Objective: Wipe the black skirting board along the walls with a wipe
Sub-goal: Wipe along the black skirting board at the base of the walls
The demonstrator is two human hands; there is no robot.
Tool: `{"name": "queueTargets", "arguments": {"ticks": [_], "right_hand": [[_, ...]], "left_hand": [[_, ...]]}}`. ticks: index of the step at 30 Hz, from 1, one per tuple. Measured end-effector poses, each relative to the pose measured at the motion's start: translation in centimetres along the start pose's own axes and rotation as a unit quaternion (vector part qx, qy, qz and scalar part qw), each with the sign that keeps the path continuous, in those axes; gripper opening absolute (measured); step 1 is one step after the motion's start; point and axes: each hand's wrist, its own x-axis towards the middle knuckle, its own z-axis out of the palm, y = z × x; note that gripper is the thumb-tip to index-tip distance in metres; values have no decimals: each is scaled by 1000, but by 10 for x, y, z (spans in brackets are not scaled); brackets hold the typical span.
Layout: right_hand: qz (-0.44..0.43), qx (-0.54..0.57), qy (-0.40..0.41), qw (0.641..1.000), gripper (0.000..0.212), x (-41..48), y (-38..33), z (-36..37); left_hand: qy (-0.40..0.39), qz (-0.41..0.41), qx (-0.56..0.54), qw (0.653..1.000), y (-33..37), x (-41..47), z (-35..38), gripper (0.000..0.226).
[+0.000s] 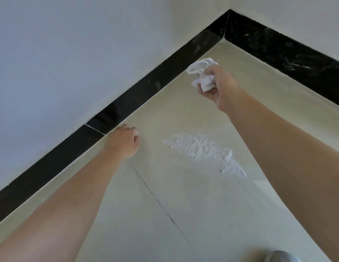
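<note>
A glossy black skirting board runs along the foot of the left wall to a corner at the top, then along the right wall. My right hand holds a crumpled white wipe above the floor, a short way out from the corner and apart from the board. My left hand rests on the floor with curled fingers, right beside the board's lower edge near a joint line. It holds nothing.
The floor is pale cream tile with a dark grout line running diagonally. A patch of white powder or plaster lies on the tile between my arms. A grey rounded object shows at the bottom edge.
</note>
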Motion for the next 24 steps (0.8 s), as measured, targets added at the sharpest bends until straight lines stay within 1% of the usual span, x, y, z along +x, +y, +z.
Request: {"name": "queueTargets", "arguments": {"ticks": [2,5,8,11,14,17,19,20,21,22,24], "right_hand": [[1,51,24,998,22,2,-9,-33],[6,112,47,993,30,1,-24,-65],[5,123,44,991,32,-3,-45,-73],[11,127,34,991,38,-10,-68,-66],[16,128,-3,992,38,-15,-85,-67],[28,150,3,988,33,-11,-88,-74],[12,127,24,992,24,-4,-82,-81],[-2,105,33,994,20,0,-78,-86],[-15,81,43,996,19,2,-73,-92],[-26,62,52,996,24,6,-67,-100],[-33,33,68,997,35,9,-55,-114]], "left_hand": [[0,15,34,999,17,3,-16,32],[52,66,34,996,51,3,-51,28],[99,131,50,985,93,9,-94,27],[111,175,75,975,129,19,-141,34],[77,178,88,977,167,26,-180,42],[62,182,85,978,193,35,-192,42],[56,206,103,972,200,46,-182,35],[46,214,105,970,201,52,-174,25],[34,219,101,970,201,58,-164,16],[19,218,97,971,202,63,-153,16],[-20,210,100,972,196,73,-127,35]]}}
